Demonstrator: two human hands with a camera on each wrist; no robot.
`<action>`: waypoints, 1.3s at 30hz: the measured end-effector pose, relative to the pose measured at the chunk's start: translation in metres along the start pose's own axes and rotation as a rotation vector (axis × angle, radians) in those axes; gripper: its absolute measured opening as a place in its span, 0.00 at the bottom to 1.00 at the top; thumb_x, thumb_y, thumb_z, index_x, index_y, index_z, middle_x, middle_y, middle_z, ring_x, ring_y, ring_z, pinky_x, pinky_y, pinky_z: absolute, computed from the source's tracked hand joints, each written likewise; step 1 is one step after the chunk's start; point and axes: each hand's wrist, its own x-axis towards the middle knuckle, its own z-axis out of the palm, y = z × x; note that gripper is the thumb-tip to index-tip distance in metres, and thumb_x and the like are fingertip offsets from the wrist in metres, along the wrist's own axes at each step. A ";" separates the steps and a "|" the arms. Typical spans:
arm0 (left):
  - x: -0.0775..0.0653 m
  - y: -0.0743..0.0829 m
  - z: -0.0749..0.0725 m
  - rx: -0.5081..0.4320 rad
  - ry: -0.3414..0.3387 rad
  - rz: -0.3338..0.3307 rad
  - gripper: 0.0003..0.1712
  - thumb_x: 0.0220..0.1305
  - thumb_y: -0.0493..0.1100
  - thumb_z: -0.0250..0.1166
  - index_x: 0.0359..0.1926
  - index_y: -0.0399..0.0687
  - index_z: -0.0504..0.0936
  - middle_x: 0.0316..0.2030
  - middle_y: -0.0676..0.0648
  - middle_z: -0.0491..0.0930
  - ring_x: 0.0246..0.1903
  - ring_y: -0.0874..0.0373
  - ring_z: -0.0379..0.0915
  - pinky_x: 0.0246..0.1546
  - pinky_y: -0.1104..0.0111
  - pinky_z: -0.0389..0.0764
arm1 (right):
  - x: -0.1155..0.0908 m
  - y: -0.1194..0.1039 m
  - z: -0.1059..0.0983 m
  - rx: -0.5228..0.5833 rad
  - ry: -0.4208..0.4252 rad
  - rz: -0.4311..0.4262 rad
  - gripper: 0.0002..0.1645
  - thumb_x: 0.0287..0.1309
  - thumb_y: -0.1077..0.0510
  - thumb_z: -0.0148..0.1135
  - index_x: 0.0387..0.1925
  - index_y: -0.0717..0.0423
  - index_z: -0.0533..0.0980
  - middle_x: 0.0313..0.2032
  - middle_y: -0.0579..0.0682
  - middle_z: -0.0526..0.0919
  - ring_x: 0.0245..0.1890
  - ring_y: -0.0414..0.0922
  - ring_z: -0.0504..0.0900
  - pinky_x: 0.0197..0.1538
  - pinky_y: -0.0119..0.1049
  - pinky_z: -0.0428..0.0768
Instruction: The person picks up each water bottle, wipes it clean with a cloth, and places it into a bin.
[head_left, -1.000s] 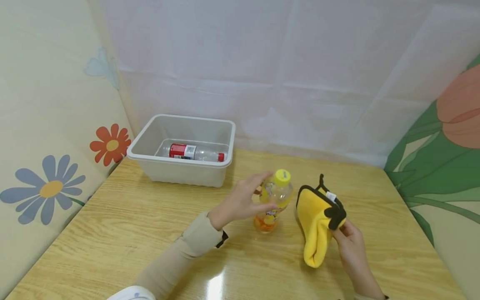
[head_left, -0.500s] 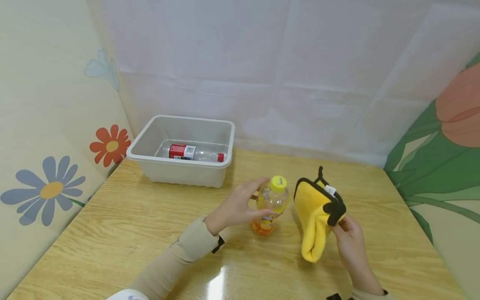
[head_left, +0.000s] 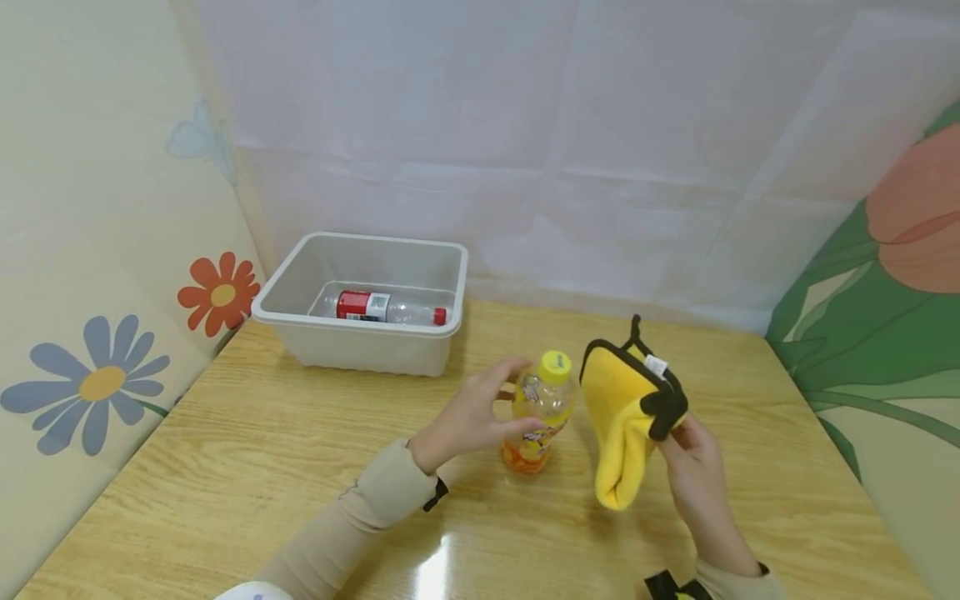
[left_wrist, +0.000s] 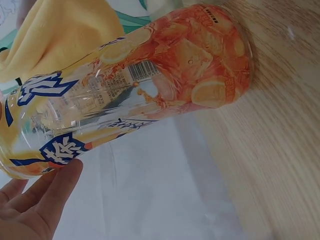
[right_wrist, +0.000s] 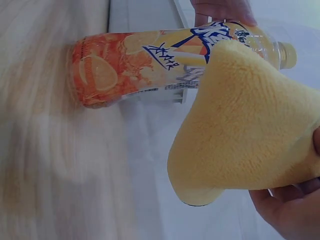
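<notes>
In the head view my left hand (head_left: 468, 421) holds a clear plastic drink bottle (head_left: 553, 402) by its upper body, thumb on the near side and fingers behind. The bottle has a yellow cap (head_left: 556, 367) and an orange-printed label, and stands nearly upright with its base at the wooden table. To its right, my right hand (head_left: 697, 483) pinches a folded yellow cloth (head_left: 618, 408) with dark edging and a small white tag. In the right wrist view the cloth (right_wrist: 245, 120) overlaps the bottle's upper part. My left fingertips (left_wrist: 70, 172) touch the label in the left wrist view.
A light grey plastic bin (head_left: 375, 348) stands at the back left of the table (head_left: 225, 467). Inside it lies a clear bottle (head_left: 408, 312) with a red label and red cap. A white sheet (head_left: 525, 167) hangs behind, with flower-printed sheets on both sides.
The bottle, with my left hand, has come slightly left and nearer, then stayed put. My right hand has lifted the cloth up and left, closer to the bottle.
</notes>
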 end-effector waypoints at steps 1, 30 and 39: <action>0.000 0.000 0.000 -0.005 0.000 -0.005 0.38 0.49 0.42 0.71 0.58 0.37 0.63 0.49 0.40 0.74 0.46 0.51 0.73 0.41 0.73 0.79 | 0.001 -0.001 0.001 -0.003 0.004 -0.003 0.17 0.59 0.71 0.51 0.43 0.51 0.78 0.38 0.37 0.80 0.39 0.33 0.76 0.42 0.19 0.75; -0.002 -0.006 0.002 0.034 0.056 0.088 0.40 0.48 0.40 0.71 0.60 0.34 0.63 0.52 0.39 0.72 0.49 0.49 0.72 0.43 0.70 0.79 | 0.018 -0.015 0.037 0.149 -0.160 -0.349 0.30 0.49 0.83 0.47 0.37 0.48 0.80 0.32 0.40 0.82 0.30 0.33 0.78 0.31 0.20 0.77; -0.002 -0.007 0.005 0.014 0.059 0.096 0.40 0.47 0.40 0.71 0.59 0.31 0.62 0.52 0.38 0.71 0.49 0.47 0.72 0.42 0.72 0.79 | 0.017 -0.006 0.043 0.183 -0.199 -0.362 0.30 0.50 0.83 0.45 0.37 0.48 0.80 0.33 0.40 0.82 0.31 0.33 0.78 0.31 0.20 0.77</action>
